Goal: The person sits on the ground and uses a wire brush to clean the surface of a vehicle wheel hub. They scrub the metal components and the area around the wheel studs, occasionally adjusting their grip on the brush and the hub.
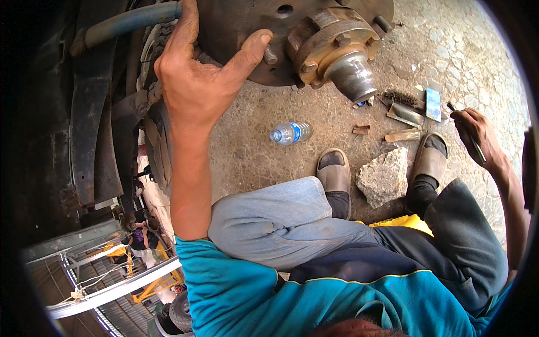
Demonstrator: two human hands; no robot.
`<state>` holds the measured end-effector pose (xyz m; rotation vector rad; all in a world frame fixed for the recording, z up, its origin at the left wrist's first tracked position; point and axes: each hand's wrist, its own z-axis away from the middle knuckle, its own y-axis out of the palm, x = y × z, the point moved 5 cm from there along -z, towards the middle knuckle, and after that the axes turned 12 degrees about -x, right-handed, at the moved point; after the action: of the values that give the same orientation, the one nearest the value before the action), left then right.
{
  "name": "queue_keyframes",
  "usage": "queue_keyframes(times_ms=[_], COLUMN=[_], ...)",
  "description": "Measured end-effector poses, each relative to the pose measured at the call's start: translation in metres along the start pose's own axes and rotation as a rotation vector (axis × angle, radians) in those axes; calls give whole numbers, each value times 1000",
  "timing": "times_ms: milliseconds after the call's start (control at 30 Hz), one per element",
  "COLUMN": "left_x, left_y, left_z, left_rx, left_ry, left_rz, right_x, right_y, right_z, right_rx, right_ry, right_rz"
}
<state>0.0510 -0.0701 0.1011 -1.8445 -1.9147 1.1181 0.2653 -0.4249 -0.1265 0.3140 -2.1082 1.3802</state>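
Note:
My left hand grips the dark metal plate at the top, thumb by a threaded stud and fingers near a blue-wrapped hose. On the plate sits a rusty bolted hub with a shiny cylindrical end. At the right, my right hand is closed on a slim dark metal tool, held above the pavement beside my sandaled foot. Left of both hands hang dark metal springs and frame parts.
A plastic bottle lies on the ground. A rock sits between my sandals, with a yellow item behind it. A wire brush, blue card and metal pieces lie nearby. At lower left appear people and roofing.

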Motion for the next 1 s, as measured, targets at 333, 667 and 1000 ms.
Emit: queue_keyframes(times_ms=[333,667,1000], left_x=[12,15,17], left_y=[-15,-10,-10], left_z=[-4,0,-3], left_rx=[148,84,-26], left_ry=[24,-76,82], left_rz=[4,96,-39], right_x=[-22,-23,-12], right_y=[1,1,0], right_z=[16,22,2], right_rx=[8,13,14], right_ry=[48,87,28], right_rz=[7,19,1])
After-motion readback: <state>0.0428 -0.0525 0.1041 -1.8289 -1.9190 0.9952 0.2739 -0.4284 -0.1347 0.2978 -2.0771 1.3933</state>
